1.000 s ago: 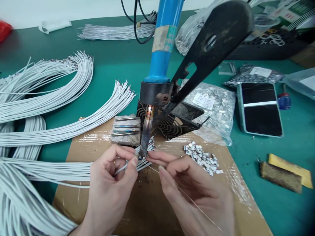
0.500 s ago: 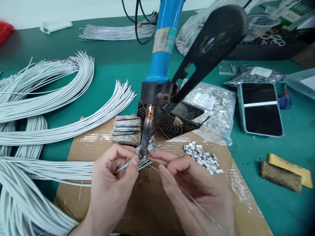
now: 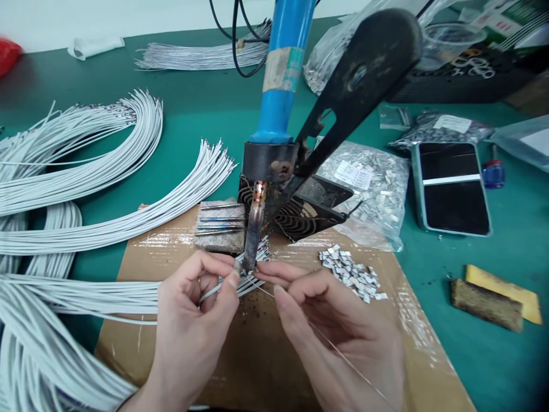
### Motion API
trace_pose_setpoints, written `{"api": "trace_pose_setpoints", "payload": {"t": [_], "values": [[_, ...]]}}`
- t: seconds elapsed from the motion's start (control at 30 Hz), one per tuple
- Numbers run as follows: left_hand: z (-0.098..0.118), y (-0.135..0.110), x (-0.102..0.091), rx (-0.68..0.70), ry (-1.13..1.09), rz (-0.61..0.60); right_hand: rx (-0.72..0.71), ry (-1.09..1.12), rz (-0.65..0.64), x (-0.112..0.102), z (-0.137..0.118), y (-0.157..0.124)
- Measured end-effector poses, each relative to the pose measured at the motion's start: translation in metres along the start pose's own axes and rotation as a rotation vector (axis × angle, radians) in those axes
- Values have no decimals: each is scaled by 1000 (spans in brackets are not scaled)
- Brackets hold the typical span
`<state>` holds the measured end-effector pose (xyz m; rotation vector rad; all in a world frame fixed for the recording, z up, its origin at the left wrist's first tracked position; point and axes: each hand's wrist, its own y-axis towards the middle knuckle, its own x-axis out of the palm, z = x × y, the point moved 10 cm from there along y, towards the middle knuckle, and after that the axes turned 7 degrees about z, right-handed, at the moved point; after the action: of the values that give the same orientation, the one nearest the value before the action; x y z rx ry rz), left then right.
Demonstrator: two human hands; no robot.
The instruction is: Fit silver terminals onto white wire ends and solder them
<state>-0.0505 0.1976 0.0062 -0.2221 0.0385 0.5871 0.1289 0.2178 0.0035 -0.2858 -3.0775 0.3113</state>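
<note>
A blue-handled soldering iron (image 3: 274, 97) hangs tip-down in a black metal holder (image 3: 364, 74). Just left of its tip, my left hand (image 3: 201, 309) pinches the end of a white cable (image 3: 210, 293). My right hand (image 3: 334, 315) is closed on a thin strand of solder wire (image 3: 343, 356), which runs from under the tip down past the palm. Its forefinger reaches up to the tip from the right. Whatever small part sits right at the tip is mostly hidden by my fingertips. More white cables (image 3: 107, 294) lie behind my left hand.
Cardboard (image 3: 257, 355) covers the bench under my hands. Small metal-and-white parts (image 3: 349, 272) are heaped at right, near a bag of similar parts (image 3: 373, 183). A fan (image 3: 295, 214) and a pad with metal rods (image 3: 221, 226) stand behind the tip. A phone (image 3: 453, 189) lies further right.
The whole view has shifted slightly, so things sit a little further left. Both hands keep their hold at the iron's tip, with no other clear movement.
</note>
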Motion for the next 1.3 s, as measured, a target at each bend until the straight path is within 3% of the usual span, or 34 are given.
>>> {"api": "trace_pose_setpoints", "payload": {"t": [0.73, 0.93, 1.3], "values": [[-3, 0, 1, 21, 34, -74, -23, -19, 3, 0, -1, 2], [-1, 1, 1, 13, 22, -11, -43, -47, -11, 0, -3, 2], [-2, 1, 1, 25, 52, -47, -13, -27, 5, -1, 0, 1]]}}
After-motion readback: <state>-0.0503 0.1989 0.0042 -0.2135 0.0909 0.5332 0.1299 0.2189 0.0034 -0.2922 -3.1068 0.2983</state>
